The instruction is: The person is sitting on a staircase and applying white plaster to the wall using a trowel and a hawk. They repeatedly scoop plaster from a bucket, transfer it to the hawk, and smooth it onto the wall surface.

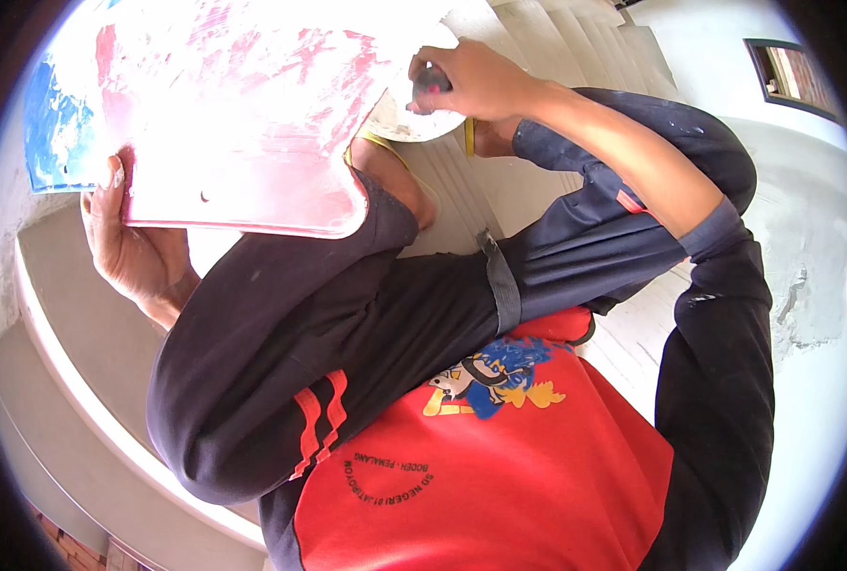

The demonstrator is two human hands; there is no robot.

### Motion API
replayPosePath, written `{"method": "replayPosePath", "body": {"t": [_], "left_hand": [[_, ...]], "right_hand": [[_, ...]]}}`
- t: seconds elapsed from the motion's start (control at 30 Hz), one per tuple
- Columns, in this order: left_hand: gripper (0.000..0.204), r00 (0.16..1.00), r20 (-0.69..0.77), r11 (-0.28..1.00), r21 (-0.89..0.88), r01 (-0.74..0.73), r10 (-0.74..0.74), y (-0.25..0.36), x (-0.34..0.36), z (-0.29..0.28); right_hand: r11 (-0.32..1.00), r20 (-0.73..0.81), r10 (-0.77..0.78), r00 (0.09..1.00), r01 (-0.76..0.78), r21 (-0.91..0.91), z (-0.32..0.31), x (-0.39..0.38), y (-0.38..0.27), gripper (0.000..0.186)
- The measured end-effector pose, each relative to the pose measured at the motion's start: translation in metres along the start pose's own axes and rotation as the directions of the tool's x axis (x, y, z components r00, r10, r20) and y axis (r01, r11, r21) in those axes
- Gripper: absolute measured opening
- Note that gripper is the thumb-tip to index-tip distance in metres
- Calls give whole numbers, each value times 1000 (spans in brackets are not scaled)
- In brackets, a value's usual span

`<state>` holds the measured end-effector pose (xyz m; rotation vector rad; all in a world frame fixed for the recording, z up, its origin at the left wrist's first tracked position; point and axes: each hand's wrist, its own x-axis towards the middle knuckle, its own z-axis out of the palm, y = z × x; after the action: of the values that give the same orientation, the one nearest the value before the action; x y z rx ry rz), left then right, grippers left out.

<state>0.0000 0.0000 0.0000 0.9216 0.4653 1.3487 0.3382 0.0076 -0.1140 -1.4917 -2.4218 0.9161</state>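
Observation:
My left hand (124, 238) grips the lower left edge of a pink-red plastic sheet (252, 190) smeared with white paste. Its thumb lies on top and the fingers go underneath. A blue part (57, 133), also smeared white, shows at the sheet's far left; I cannot tell whether it is a separate piece. My right hand (476, 81) is closed around a dark handle (432, 84) with a bit of red on it, at the sheet's right. The tool's working end is hidden. Just below that hand is the rim of a round white container (414, 126).
My bent legs in dark trousers (271, 324) spread beneath the sheet. Feet in yellow-strapped sandals (399, 176) rest near the container. Pale steps (556, 43) rise at the back. A white wall (804, 171) with a dark-framed opening or picture (796, 78) stands to the right.

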Motion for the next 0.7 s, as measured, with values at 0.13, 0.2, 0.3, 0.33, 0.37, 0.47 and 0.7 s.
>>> {"method": "replayPosePath", "body": {"t": [0.13,0.2,0.3,0.33,0.37,0.47,0.7], "left_hand": [[21,998,46,999,15,-31,30,-3,19,7],[21,999,44,1000,17,-18,17,-4,15,12],[21,1000,0,999,37,10,-10,3,14,26],[21,1000,-15,999,48,1,-1,4,17,26],[21,999,-31,998,58,-7,9,3,20,27],[20,997,70,998,56,-32,28,-2,21,26],[21,999,2,999,20,-45,45,-3,5,10]], "right_hand": [[936,-222,264,939,-194,292,-11,28,31,54],[921,-385,304,872,-165,352,11,21,35,36],[898,-353,310,883,-150,413,24,24,46,37],[906,-334,298,894,-155,393,21,26,50,36],[914,-314,287,905,-161,372,18,29,53,34],[962,-239,218,946,-167,215,17,35,70,30],[944,-165,84,983,-25,329,10,50,66,27]]}}
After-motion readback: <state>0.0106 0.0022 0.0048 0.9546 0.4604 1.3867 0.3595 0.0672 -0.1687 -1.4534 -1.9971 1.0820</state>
